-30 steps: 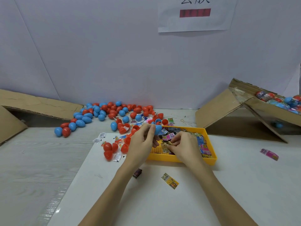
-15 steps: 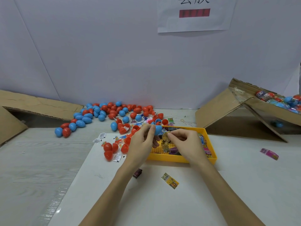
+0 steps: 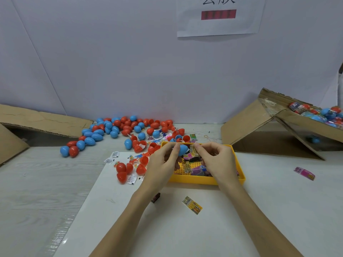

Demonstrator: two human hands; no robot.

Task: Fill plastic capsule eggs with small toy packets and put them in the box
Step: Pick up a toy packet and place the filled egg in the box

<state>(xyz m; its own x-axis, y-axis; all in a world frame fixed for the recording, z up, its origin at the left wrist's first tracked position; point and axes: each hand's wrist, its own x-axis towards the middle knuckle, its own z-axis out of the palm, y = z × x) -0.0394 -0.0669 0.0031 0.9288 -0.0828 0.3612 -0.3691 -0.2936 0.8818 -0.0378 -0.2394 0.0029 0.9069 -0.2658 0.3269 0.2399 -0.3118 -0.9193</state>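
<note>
My left hand point(image 3: 163, 162) holds a blue capsule egg half point(image 3: 182, 149) above the yellow tray point(image 3: 206, 179). My right hand point(image 3: 216, 159) pinches a small toy packet point(image 3: 194, 150) right beside the blue half, touching it. The tray holds several more packets point(image 3: 196, 170). A pile of red and blue capsule eggs point(image 3: 118, 130) lies behind and to the left. The cardboard box point(image 3: 304, 125) at the right holds several filled eggs point(image 3: 323, 114).
A loose yellow packet point(image 3: 192, 204) and a small dark piece point(image 3: 156, 197) lie on the white sheet near my arms. A pink packet point(image 3: 304, 173) lies at the right. Open red halves point(image 3: 123, 170) and white slips sit left of the tray. Flattened cardboard point(image 3: 42, 121) lies far left.
My right hand lifted a packet out of the tray and brought it up to the blue half in my left hand. My left hand rose slightly.
</note>
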